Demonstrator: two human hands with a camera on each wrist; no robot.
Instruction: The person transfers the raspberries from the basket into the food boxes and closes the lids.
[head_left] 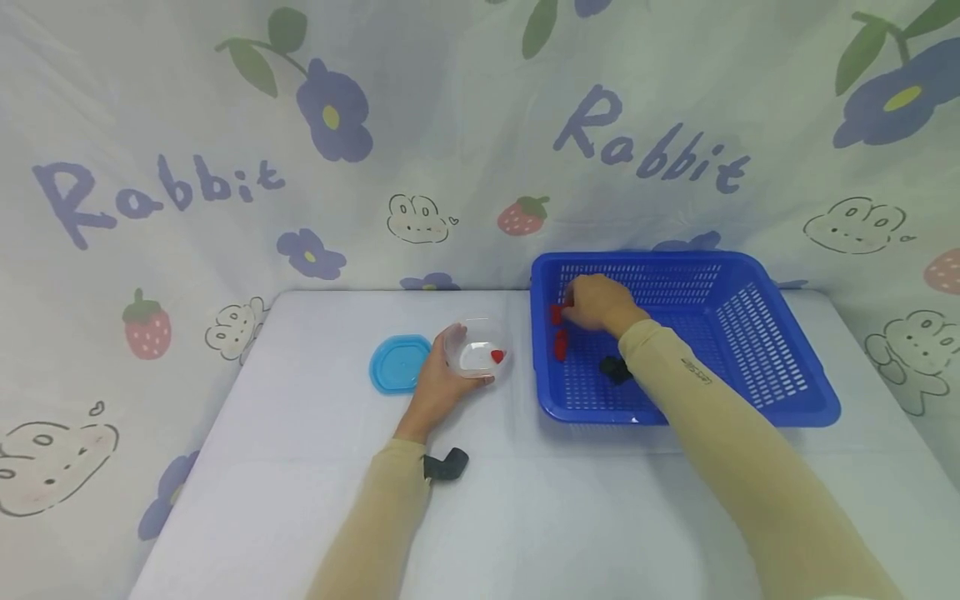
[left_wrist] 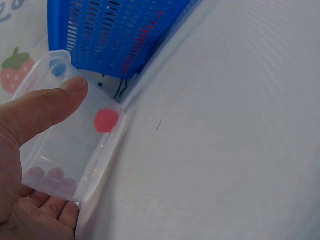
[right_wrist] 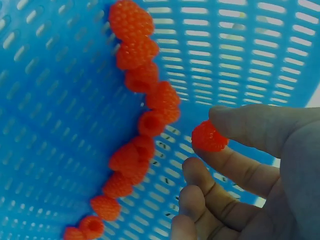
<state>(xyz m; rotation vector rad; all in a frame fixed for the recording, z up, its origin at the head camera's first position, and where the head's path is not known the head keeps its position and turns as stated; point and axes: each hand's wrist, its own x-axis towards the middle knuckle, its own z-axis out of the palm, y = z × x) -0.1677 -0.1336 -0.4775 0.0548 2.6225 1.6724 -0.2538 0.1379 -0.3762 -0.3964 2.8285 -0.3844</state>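
Right hand (head_left: 600, 302): thumb and index tip pinch a lone raspberry (right_wrist: 209, 136); the other three fingers curl loosely below it, over the basket floor.
Raspberry row (right_wrist: 129, 159): just left of the right fingertips and partly on their body side, along the left wall of the blue basket (head_left: 813, 412); the row's long axis runs away from the body.
Left hand (head_left: 442, 385): wraps the clear tub (left_wrist: 65, 142), thumb on the near wall, fingers round the far one.
Tub raspberry (head_left: 497, 356): inside the tub, toward its right side, away from the left palm.
Blue lid (head_left: 397, 365): flat, just left of the left fingers.
Key relation: the tub mouth lies left of the right fingertips and slightly nearer the body, with the basket's left wall between; the right hand is nearer the row.
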